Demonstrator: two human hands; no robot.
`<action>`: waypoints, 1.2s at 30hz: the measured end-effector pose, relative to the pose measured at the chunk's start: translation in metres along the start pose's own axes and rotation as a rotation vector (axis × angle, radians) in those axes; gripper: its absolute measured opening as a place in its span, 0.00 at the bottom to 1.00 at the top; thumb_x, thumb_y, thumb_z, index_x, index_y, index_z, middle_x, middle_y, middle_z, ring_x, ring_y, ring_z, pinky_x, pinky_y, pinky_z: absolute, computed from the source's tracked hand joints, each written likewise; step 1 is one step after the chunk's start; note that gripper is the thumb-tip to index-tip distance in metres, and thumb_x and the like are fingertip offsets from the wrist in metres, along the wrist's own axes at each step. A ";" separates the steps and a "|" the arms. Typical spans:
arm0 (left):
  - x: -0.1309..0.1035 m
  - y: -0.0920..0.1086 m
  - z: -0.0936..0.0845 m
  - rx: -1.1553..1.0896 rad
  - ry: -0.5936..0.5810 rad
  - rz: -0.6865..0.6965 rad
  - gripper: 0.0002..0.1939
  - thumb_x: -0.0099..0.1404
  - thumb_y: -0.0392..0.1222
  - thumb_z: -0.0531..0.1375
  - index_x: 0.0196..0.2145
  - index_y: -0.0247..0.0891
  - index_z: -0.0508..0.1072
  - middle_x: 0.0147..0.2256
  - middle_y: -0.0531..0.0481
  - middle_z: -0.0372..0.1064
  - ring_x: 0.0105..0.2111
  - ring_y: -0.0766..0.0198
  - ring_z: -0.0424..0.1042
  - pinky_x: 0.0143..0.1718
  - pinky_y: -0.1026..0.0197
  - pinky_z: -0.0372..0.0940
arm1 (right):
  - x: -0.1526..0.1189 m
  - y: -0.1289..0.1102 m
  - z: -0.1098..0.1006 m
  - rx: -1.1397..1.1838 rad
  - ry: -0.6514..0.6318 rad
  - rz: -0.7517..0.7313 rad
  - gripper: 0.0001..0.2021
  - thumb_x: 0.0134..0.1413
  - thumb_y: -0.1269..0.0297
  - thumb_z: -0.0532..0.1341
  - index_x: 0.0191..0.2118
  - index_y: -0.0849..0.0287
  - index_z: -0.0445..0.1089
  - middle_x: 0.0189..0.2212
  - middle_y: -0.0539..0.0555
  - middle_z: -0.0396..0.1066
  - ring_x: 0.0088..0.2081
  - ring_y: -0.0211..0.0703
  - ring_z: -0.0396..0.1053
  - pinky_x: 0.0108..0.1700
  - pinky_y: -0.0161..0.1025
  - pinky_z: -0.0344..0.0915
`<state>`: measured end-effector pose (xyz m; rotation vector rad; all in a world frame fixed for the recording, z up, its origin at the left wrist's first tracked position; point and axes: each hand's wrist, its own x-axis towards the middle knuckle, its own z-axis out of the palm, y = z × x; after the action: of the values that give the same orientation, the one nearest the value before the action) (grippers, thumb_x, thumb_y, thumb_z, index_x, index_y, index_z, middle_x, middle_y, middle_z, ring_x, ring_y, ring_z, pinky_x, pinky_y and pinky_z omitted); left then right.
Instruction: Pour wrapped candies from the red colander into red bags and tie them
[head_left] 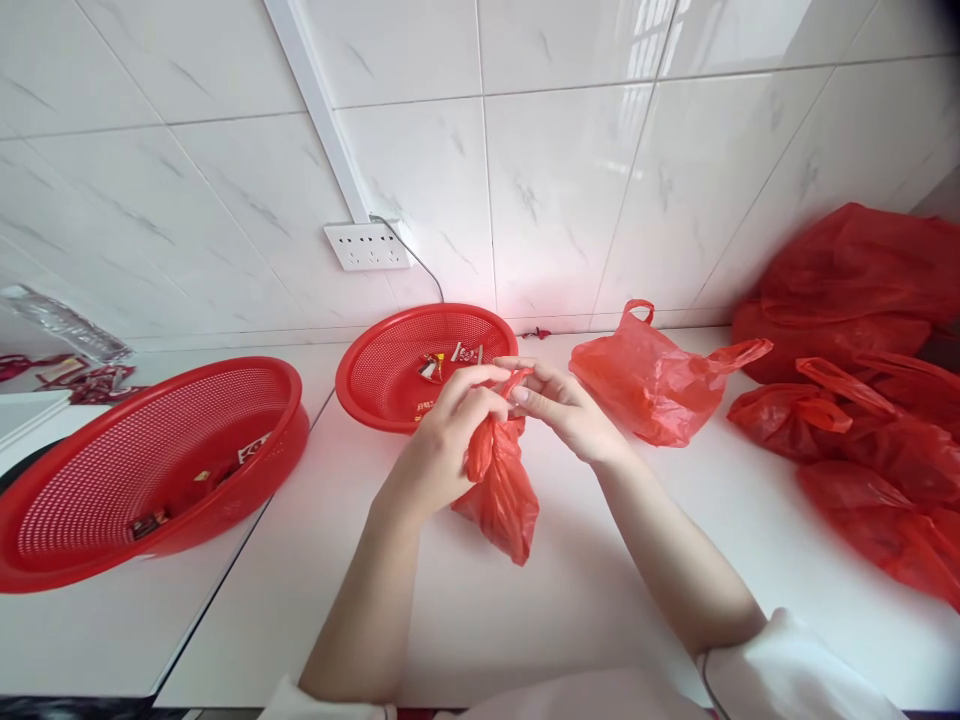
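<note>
Over the middle of the white table, a red plastic bag (pixel 504 495) hangs with its neck gathered and twisted. My left hand (pixel 459 435) is closed around the neck of this bag. The fingers of my right hand (pixel 556 402) pinch the bag's top beside the left fingertips. What the bag contains is hidden by the plastic. Just behind my hands sits a red perforated basket (pixel 367 375) with a few small wrapped pieces (pixel 433 367) inside. Another red plastic bag (pixel 649 385), handles up, stands to the right of my right hand.
A larger red basket (pixel 82 470) with a few wrapped items is at the left. Several filled red bags (pixel 862 440) are heaped at the right. Clear plastic packaging (pixel 64 325) lies far left. A power socket (pixel 367 247) with a cable is on the tiled wall.
</note>
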<state>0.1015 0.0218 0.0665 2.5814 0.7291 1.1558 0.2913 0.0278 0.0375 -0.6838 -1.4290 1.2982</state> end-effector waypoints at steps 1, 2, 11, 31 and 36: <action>0.000 -0.001 0.001 -0.019 0.022 -0.003 0.08 0.64 0.31 0.56 0.40 0.41 0.67 0.54 0.43 0.63 0.52 0.58 0.69 0.47 0.57 0.70 | 0.000 0.000 0.000 0.012 0.020 -0.018 0.18 0.58 0.57 0.63 0.52 0.56 0.70 0.38 0.53 0.76 0.40 0.41 0.75 0.48 0.44 0.71; 0.000 -0.002 0.001 -0.033 0.037 -0.015 0.09 0.64 0.32 0.57 0.42 0.41 0.68 0.53 0.43 0.65 0.51 0.58 0.69 0.46 0.58 0.70 | 0.000 0.000 -0.001 0.014 0.049 -0.035 0.15 0.56 0.57 0.65 0.48 0.57 0.72 0.35 0.52 0.76 0.38 0.40 0.75 0.46 0.42 0.71; -0.005 -0.009 -0.008 0.145 -0.017 -0.205 0.18 0.71 0.42 0.52 0.54 0.41 0.75 0.39 0.48 0.79 0.35 0.63 0.77 0.39 0.62 0.69 | -0.006 -0.014 -0.016 -0.152 0.338 -0.078 0.17 0.60 0.49 0.59 0.30 0.57 0.72 0.32 0.52 0.73 0.35 0.38 0.71 0.41 0.37 0.70; -0.013 -0.006 -0.056 0.028 -0.331 -0.654 0.25 0.68 0.54 0.52 0.19 0.42 0.72 0.27 0.51 0.77 0.30 0.58 0.74 0.29 0.62 0.63 | -0.038 -0.047 -0.088 -0.352 0.706 -0.128 0.10 0.54 0.56 0.65 0.33 0.58 0.73 0.21 0.48 0.69 0.22 0.35 0.69 0.26 0.33 0.70; -0.008 -0.010 -0.041 0.122 -0.595 -0.741 0.24 0.67 0.54 0.51 0.19 0.40 0.69 0.22 0.50 0.71 0.21 0.60 0.69 0.20 0.61 0.54 | -0.054 -0.060 -0.075 -0.791 0.386 0.126 0.07 0.58 0.68 0.58 0.39 0.57 0.73 0.29 0.52 0.75 0.31 0.42 0.75 0.37 0.42 0.75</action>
<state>0.0629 0.0260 0.0847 2.1972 1.4233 0.1189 0.3903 -0.0098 0.0674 -1.4758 -1.5683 0.5945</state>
